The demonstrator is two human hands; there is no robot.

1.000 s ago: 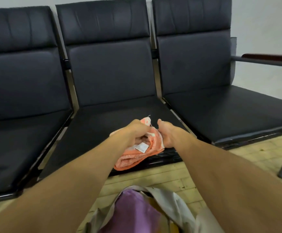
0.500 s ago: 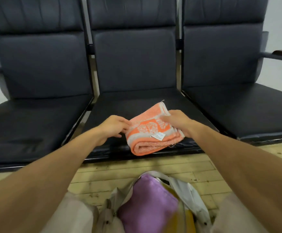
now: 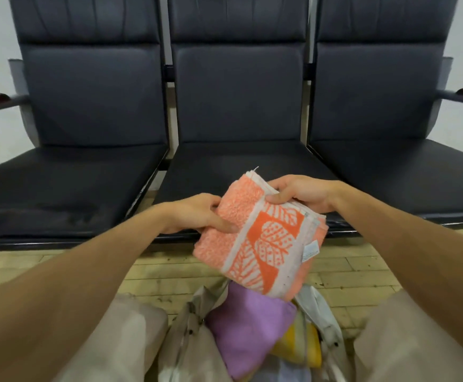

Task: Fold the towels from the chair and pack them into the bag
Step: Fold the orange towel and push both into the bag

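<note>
Folded orange fluffy towel [image 3: 258,238] with a white leaf band, up in the air, just in front of the middle black padded chair seat [image 3: 238,166] and above the open grey cloth bag [image 3: 186,326]. Held at its left edge by the left hand [image 3: 197,216], fingers curled round the cloth. Pinched at its far corner by the right hand [image 3: 299,193], thumb and fingers closed on it. Small white tag on the right side. Down in the bag, a folded purple towel [image 3: 249,329], with a yellow towel [image 3: 307,348] just beside it. Underneath, a pale wood floor [image 3: 169,271].
</note>
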